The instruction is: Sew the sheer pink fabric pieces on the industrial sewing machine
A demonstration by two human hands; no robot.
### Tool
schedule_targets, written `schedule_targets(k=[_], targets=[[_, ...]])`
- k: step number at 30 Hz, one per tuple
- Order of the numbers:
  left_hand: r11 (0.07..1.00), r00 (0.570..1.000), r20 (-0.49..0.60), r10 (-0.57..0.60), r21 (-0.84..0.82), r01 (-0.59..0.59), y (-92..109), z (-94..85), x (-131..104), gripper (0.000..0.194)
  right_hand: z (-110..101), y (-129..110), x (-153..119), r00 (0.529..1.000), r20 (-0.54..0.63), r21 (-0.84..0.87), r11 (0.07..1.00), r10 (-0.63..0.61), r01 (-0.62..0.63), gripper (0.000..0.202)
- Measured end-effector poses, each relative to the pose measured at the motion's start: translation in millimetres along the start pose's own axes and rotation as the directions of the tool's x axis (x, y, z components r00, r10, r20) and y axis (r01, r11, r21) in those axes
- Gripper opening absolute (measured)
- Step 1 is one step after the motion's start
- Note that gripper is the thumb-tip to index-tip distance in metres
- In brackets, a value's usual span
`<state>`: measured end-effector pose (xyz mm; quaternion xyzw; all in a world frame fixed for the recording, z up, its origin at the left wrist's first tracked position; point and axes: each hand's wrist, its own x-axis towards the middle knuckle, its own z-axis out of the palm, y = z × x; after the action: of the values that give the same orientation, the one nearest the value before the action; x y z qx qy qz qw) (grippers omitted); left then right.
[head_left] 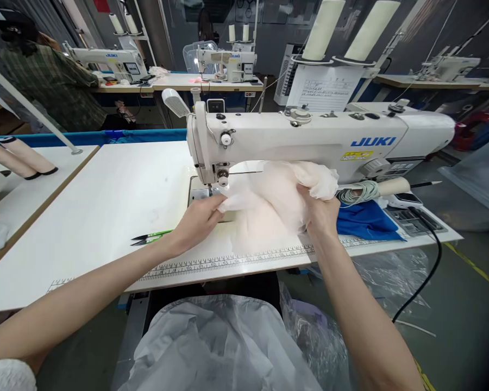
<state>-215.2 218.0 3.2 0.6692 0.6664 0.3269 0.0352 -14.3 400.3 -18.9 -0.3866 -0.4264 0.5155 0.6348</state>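
Observation:
A pale, sheer piece of fabric lies bunched under the arm of a white sewing machine. At its left corner, close by the needle and presser foot, my left hand pinches the edge. My right hand is closed round the gathered right side, its fingertips partly hidden in the folds. Green-handled thread snips rest on the white table, just left of my left wrist. A ruler strip runs along the front edge beneath the cloth.
Right of my right hand are blue cloth, a coil of pale cord and a black cable. Two large thread cones stand behind the machine. At back left, a person in a plaid shirt sits near another machine.

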Motion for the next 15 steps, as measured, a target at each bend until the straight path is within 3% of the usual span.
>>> schedule_targets(k=[4, 6, 10, 12, 15], targets=[[0.963, 0.993, -0.084, -0.087, -0.261, 0.062, 29, -3.1, 20, 0.034, -3, 4, 3, 1.0, -0.001, 0.014, 1.0, -0.001, 0.001, 0.053], [0.937, 0.983, -0.167, -0.074, -0.348, 0.011, 40, -1.6, 33, 0.03, -5, 5, 3, 1.0, 0.008, 0.01, 1.0, -0.006, 0.006, 0.051], [0.932, 0.929, -0.272, 0.253, -0.19, -0.31, 42, 6.8, 51, 0.026, -8, 4, 2, 0.999, 0.025, 0.012, 1.0, -0.023, 0.023, 0.048], [0.911, 0.905, -0.218, 0.365, -0.114, -0.395, 34, 13.0, 53, 0.03, -9, 4, 2, 0.999, 0.02, 0.014, 1.0, -0.027, 0.027, 0.048], [0.916, 0.915, -0.034, 0.402, -0.002, -0.402, 19, 21.3, 49, 0.032, -11, 4, 0, 0.999, 0.029, 0.025, 1.0, -0.018, 0.017, 0.052]])
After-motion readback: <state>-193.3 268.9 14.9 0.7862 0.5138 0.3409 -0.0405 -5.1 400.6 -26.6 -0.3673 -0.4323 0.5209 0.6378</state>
